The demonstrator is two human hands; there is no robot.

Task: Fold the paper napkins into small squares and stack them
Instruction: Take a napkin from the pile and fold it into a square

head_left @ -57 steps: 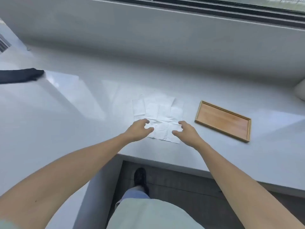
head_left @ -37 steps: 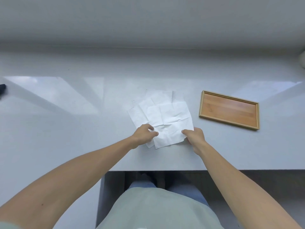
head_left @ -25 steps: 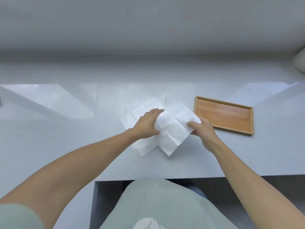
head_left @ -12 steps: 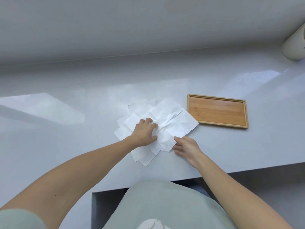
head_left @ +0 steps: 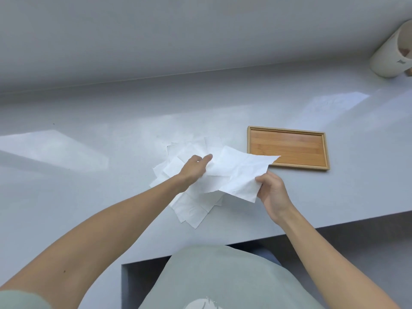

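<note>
A loose pile of several unfolded white paper napkins [head_left: 189, 206] lies fanned out on the grey counter. One creased napkin, the top napkin [head_left: 239, 172], is lifted off the pile. My right hand [head_left: 270, 189] pinches its near right corner. My left hand [head_left: 195, 168] grips its left edge, above the pile. The napkin's far corner hangs over the near left edge of the wooden tray.
A shallow rectangular wooden tray [head_left: 287, 150] sits on the counter [head_left: 89, 175] just right of the pile. A white cylindrical cup [head_left: 392, 52] stands at the far right by the wall. The counter's front edge runs below my hands, with a recess beneath it.
The top napkin lay flat on the pile with my left hand pressing it. Now both hands have lifted it off the pile, the right hand having taken its near corner.
</note>
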